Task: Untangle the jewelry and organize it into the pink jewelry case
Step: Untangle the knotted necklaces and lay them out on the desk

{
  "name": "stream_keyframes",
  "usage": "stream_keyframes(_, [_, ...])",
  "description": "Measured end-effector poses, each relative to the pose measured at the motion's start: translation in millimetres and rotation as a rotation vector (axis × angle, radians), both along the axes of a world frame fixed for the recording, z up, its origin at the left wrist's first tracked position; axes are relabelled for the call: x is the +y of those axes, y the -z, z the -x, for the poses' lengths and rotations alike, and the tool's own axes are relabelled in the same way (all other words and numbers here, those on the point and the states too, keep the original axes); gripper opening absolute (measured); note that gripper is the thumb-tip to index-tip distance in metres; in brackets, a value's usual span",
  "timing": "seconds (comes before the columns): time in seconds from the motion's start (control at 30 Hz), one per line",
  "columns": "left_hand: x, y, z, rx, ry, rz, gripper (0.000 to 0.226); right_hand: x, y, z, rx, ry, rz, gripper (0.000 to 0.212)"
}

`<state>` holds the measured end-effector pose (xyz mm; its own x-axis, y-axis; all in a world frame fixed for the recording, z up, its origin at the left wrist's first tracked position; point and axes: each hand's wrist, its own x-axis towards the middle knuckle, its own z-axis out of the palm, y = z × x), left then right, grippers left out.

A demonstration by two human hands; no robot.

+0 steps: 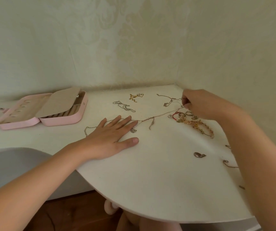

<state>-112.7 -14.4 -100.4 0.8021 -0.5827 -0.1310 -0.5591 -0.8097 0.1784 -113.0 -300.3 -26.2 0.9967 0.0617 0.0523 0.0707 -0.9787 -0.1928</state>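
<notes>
A thin silver chain stretches taut across the white table. My left hand lies flat with straight fingers, pressing the chain's left part down. My right hand pinches the chain's right end near the back corner. The pink jewelry case lies open at the back left, with a beige flap over its right half. A beaded pink bracelet with a red cord and rings lies under my right wrist. A gold chain and a silver chain lie behind my left hand.
Another silver chain with a tag lies near the back corner. A silver pendant and small pieces sit at the right front beside my right forearm. Walls close the back and right. The table's curved front edge drops off to a grey surface.
</notes>
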Motion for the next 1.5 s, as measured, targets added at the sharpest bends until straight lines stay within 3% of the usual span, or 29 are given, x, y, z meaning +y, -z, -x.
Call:
stream_keyframes(0.17, [0.0,-1.2,1.8,0.007,-0.010,-0.010,0.082,2.2,-3.4,0.3,-0.009,0.161,0.109,0.029])
stream_keyframes(0.27, [3.1,-2.0,3.9,0.017,-0.039,-0.019,0.078,3.6,-0.8,-0.6,-0.015,0.235,0.185,0.029])
stream_keyframes(0.53, [20.9,1.4,3.6,0.017,-0.088,0.015,0.090,-15.4,-18.7,5.3,-0.232,0.631,0.163,0.024])
stream_keyframes(0.7, [33.2,1.0,-2.0,0.019,-0.165,0.010,0.097,-8.5,-8.4,-4.2,-0.201,0.524,0.045,0.030])
stream_keyframes(0.9, [32.3,2.6,-5.7,0.012,-0.197,0.002,0.102,7.0,-5.7,-6.7,-0.329,0.229,-0.366,0.027])
stream_keyframes(0.97, [31.3,2.2,-11.1,0.012,-0.230,-0.008,0.105,8.8,-6.2,-6.5,-0.275,0.190,-0.572,0.024])
stream_keyframes(1.1, [26.8,-0.7,-24.8,0.036,-0.290,-0.016,0.111,10.2,-16.8,1.3,-0.100,0.030,-1.176,0.024])
stream_keyframes(1.2, [16.5,-7.9,-25.5,0.010,-0.334,-0.053,0.100,13.0,-22.6,5.8,-0.004,-0.126,-1.329,0.021])
stream_keyframes(1.27, [3.3,-15.9,-20.6,-0.057,-0.290,0.067,0.102,17.1,-26.3,6.0,0.014,-0.193,-1.200,0.019])
stream_keyframes(1.33, [-16.9,-31.6,-10.3,-0.025,-0.225,0.403,0.097,21.5,-30.6,5.7,0.004,-0.254,-1.048,0.018])
stream_keyframes(1.4, [-40.5,-49.3,0.3,0.111,-0.172,0.751,0.081,26.3,-36.4,7.7,0.014,-0.316,-0.969,0.015])
stream_keyframes(1.5, [-66.2,-63.1,8.7,0.334,-0.081,1.041,0.037,33.9,-47.4,14.4,0.017,-0.382,-0.900,0.011])
